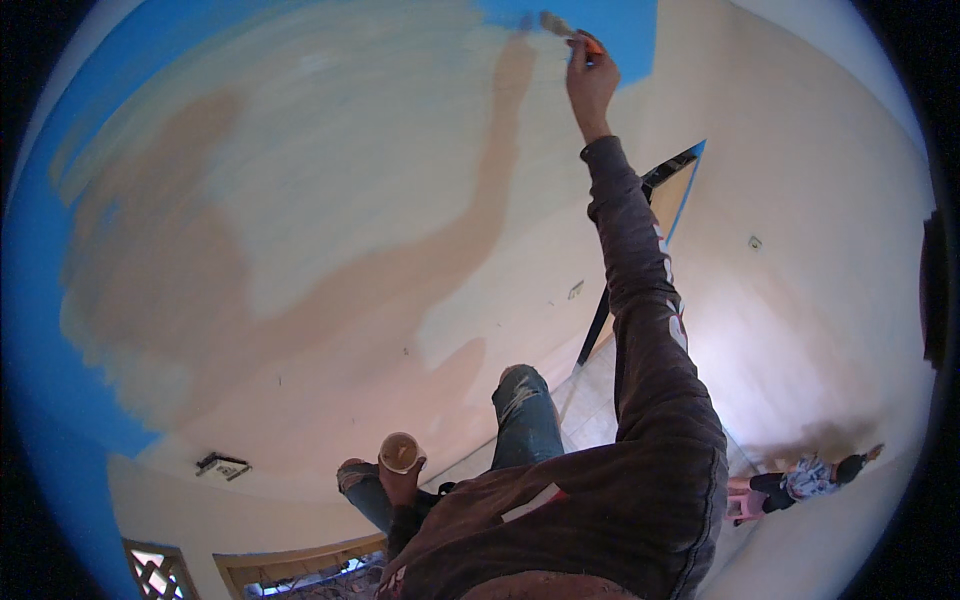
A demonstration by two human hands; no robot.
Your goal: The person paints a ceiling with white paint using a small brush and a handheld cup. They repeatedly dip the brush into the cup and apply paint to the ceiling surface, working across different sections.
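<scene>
Wall (350, 120) largely pale cream, blue paint (80, 400) along upper and left margins. Left hand (400, 487) closed around a cup (402, 453) beside the left knee (354, 474); raised right hand (592, 85) grips a paintbrush (563, 28) by its orange handle (594, 45), bristles (551, 21) at the upper blue area, wall contact not confirmable.

Broad shadow (385, 282) across wall (350, 180); bright patch (768, 350) right; edges bowed.

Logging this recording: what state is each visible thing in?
Wall: mostly beige, partly blue
Brush: raised, wall contact unclear
Right hand: closed on the brush
Cup: lidless, held
Left hand: closed around the cup
Jeans: ripped
Other person: arm raised
</scene>
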